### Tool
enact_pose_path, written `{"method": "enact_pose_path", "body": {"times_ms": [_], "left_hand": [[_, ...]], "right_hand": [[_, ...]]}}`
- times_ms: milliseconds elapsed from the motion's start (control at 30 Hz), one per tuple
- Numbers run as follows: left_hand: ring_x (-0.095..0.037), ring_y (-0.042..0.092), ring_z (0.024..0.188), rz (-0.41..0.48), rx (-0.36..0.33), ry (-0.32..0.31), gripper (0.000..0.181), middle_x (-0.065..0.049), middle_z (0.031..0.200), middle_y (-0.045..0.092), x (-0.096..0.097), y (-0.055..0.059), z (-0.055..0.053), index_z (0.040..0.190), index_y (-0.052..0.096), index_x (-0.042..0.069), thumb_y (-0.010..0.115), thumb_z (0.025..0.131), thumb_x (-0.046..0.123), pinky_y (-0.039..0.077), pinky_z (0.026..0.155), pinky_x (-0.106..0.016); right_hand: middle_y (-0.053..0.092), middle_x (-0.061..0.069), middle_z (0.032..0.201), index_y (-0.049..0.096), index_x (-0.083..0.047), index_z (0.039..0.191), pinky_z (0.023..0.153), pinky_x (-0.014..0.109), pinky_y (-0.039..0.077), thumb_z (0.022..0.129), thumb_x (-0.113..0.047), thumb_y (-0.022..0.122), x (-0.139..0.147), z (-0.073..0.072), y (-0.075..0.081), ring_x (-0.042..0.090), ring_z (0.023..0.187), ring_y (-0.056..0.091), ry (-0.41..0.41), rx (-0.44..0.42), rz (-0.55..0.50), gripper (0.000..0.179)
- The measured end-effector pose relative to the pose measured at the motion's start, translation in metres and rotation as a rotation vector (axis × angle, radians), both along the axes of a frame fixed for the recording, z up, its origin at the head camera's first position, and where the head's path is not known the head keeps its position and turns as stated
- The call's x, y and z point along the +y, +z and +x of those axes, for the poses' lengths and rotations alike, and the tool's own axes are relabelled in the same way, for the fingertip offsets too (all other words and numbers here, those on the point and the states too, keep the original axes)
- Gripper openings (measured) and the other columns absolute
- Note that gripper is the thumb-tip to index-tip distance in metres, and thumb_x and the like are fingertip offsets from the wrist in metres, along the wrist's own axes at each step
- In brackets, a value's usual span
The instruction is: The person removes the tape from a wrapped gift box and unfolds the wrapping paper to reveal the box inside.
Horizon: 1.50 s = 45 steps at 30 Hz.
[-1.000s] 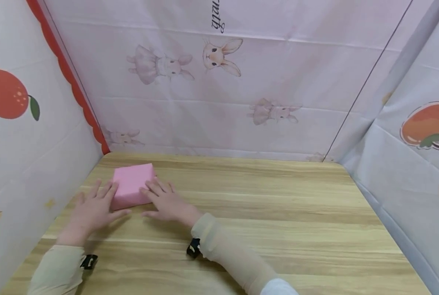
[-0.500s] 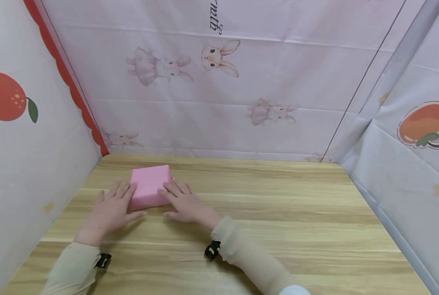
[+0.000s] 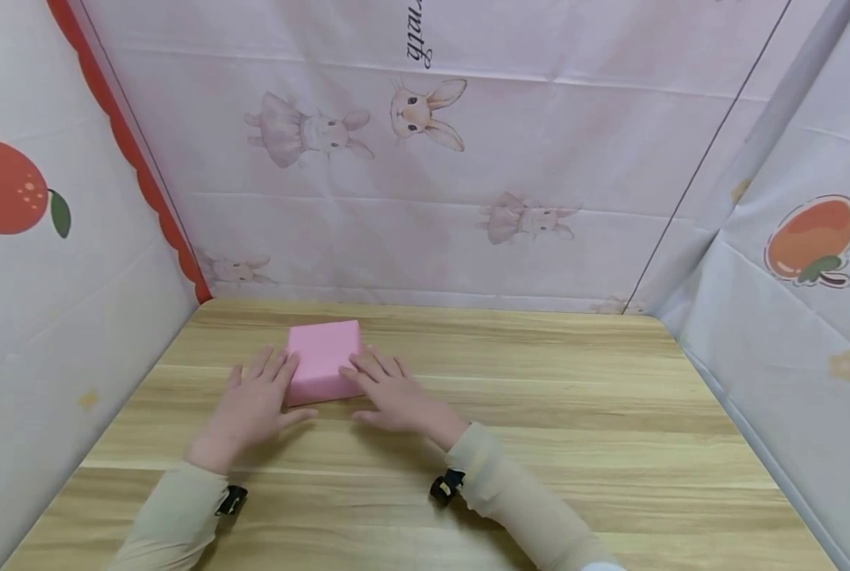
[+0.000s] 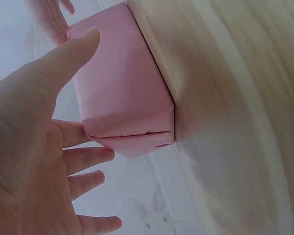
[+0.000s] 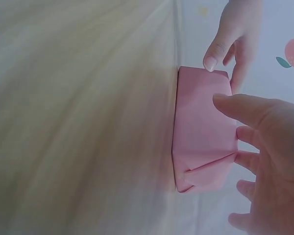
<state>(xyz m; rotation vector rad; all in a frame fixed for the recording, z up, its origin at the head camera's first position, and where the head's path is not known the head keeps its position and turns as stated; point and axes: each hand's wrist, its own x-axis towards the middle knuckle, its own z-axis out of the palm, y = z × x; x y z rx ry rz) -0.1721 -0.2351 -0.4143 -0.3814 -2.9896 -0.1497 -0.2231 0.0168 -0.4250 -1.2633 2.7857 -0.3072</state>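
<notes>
A pink paper-wrapped box [image 3: 323, 353] lies flat on the wooden table, left of its middle. My left hand [image 3: 254, 404] touches the box's left side with spread, fairly straight fingers. On the opposite side, my right hand [image 3: 400, 396] has its fingertips against the right edge and top, fingers extended too. Folded paper flaps show on the end of the box [image 4: 132, 142] in the left wrist view, and a similar fold on the other end of the box [image 5: 206, 176] in the right wrist view. Both thumbs point inward near the box's front face.
The wood-grain table [image 3: 575, 412] stretches to the right and in front. A pink-white cloth with rabbit prints [image 3: 425, 198] hangs behind it. White cloths with fruit prints stand at the left [image 3: 54, 317] and right [image 3: 789, 341]. Both wrists wear small black cameras.
The box has slid rightward along the table, with both hands moving alongside it at its two sides. The fingers keep about the same pose.
</notes>
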Motion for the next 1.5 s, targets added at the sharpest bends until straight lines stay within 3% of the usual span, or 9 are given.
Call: {"method": "enact_pose_path", "body": {"times_ms": [333,733,1500], "left_hand": [[-0.043,0.024,0.146,-0.027,0.027,-0.042,0.096,-0.022,0.152,0.039,0.023,-0.001,-0.005,0.149,0.036,0.002,0.066,0.081,0.063,0.021,0.109,-0.074],[-0.04,0.022,0.148,-0.027,0.019,-0.086,0.102,-0.021,0.155,0.035,0.051,-0.005,-0.012,0.151,0.032,0.005,0.066,0.078,0.068,0.02,0.111,-0.072],[-0.037,0.024,0.148,-0.094,0.012,-0.195,0.104,-0.02,0.157,0.03,0.109,-0.005,-0.009,0.152,0.03,0.005,0.066,0.078,0.068,0.02,0.113,-0.069]], "right_hand": [[0.014,0.002,0.165,0.019,-0.027,0.156,0.12,0.061,0.016,0.094,-0.047,0.058,0.03,0.002,0.001,0.032,0.153,0.008,-0.003,0.039,0.014,0.076],[0.015,0.005,0.165,0.021,-0.023,0.156,0.119,0.062,0.014,0.094,-0.043,0.06,0.063,0.011,0.004,0.034,0.152,0.009,-0.02,0.013,-0.009,0.075],[0.025,0.01,0.161,0.031,-0.017,0.153,0.115,0.067,0.018,0.091,-0.035,0.067,0.124,0.035,0.004,0.042,0.149,0.016,-0.088,0.011,-0.082,0.074]]}}
